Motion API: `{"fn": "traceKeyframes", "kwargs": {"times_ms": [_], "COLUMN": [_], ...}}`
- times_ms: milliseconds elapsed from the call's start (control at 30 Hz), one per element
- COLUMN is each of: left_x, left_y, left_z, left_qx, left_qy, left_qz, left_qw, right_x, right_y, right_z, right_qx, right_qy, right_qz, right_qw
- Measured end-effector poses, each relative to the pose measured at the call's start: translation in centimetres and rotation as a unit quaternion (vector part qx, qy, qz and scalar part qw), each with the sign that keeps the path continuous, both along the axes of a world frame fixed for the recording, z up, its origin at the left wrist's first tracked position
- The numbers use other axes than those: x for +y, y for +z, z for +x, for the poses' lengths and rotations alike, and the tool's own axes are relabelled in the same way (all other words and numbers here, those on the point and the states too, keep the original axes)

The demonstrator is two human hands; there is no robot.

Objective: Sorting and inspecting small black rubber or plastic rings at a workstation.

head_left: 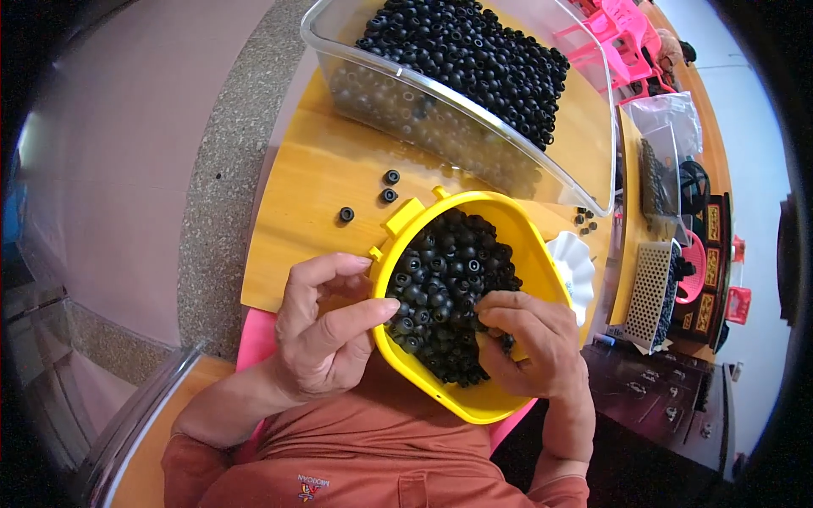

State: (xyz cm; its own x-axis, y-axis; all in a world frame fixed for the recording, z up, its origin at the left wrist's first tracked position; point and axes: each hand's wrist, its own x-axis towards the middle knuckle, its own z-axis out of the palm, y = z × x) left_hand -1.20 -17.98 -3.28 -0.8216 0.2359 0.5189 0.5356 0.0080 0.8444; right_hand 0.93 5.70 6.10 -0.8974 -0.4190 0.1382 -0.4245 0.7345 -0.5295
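Note:
A yellow plastic basin [542, 245] sits close in front of my body, holding a heap of small round black parts with centre holes [449, 279]. Over its left rim reaches my left hand [330, 326]. Thumb and forefinger are apart, with nothing visible between them; the thumb tip lies over the rim near the black parts. My right hand [533, 339] is inside the basin on the right, its fingers curled and pinched together at the heap. What those fingertips hold, if anything, is hidden.
Beyond the basin, a large clear plastic bin [474, 110] of similar black parts stands on the yellow wooden table [296, 212]. Loose black parts [347, 214] lie left of it. A white fluted dish [573, 271] is at the basin's right. Farther right are a white perforated basket [652, 292] and pink chairs [622, 42].

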Motion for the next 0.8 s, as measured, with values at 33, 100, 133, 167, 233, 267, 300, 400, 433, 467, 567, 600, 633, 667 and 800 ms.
{"fn": "traceKeyframes", "kwargs": {"times_ms": [33,100,133,167,233,267,300,400,433,467,567,600,633,667,800], "left_x": [-0.02,-0.1,-0.14,-0.13,0.17,0.29,0.33,0.36,0.35,0.34,0.29,0.28,0.23,0.19,0.04], "left_y": [0.0,-0.05,-0.12,-0.19,-0.36,-0.4,-0.41,-0.42,-0.4,-0.39,-0.43,-0.43,-0.43,-0.41,-0.24], "left_z": [0.01,0.06,0.02,-0.01,0.02,0.07,0.13,-0.06,-0.05,-0.06,-0.13,-0.18,-0.18,-0.18,-0.13], "left_qx": [0.003,0.007,0.008,0.009,0.01,0.011,0.013,0.013,0.011,0.009,0.016,0.017,0.019,0.021,0.022], "left_qy": [0.002,0.003,0.004,0.004,0.014,0.025,0.026,0.025,0.025,0.024,0.024,0.024,0.023,0.022,0.02], "left_qz": [-0.004,-0.008,-0.011,-0.014,0.005,0.024,0.024,0.024,0.025,0.025,0.021,0.022,0.019,0.017,0.007], "left_qw": [1.0,1.0,1.0,1.0,1.0,0.999,0.999,0.999,0.999,0.999,0.999,0.999,0.999,0.999,1.0], "right_x": [0.15,0.28,0.33,0.36,0.48,0.53,0.45,0.17,0.23,0.27,0.32,0.35,0.36,0.38,0.62], "right_y": [-0.06,-0.09,-0.07,-0.06,-0.07,-0.07,-0.02,0.17,0.18,0.16,-0.07,-0.11,-0.17,-0.2,-0.04], "right_z": [0.12,0.25,0.2,0.16,0.16,0.23,0.34,0.42,0.49,0.55,0.74,0.78,0.82,0.86,0.96], "right_qx": [0.011,0.022,0.02,0.017,0.008,-0.001,0.001,-0.006,-0.013,-0.02,-0.018,-0.017,-0.015,-0.013,-0.013], "right_qy": [0.01,0.02,0.027,0.033,0.039,0.045,0.045,0.022,0.015,0.008,-0.004,-0.005,-0.005,-0.005,0.0], "right_qz": [-0.017,-0.034,-0.042,-0.049,-0.044,-0.04,-0.04,-0.029,-0.024,-0.019,-0.037,-0.037,-0.056,-0.076,-0.094], "right_qw": [1.0,0.999,0.999,0.998,0.998,0.998,0.998,0.999,1.0,1.0,0.999,0.999,0.998,0.997,0.995]}}
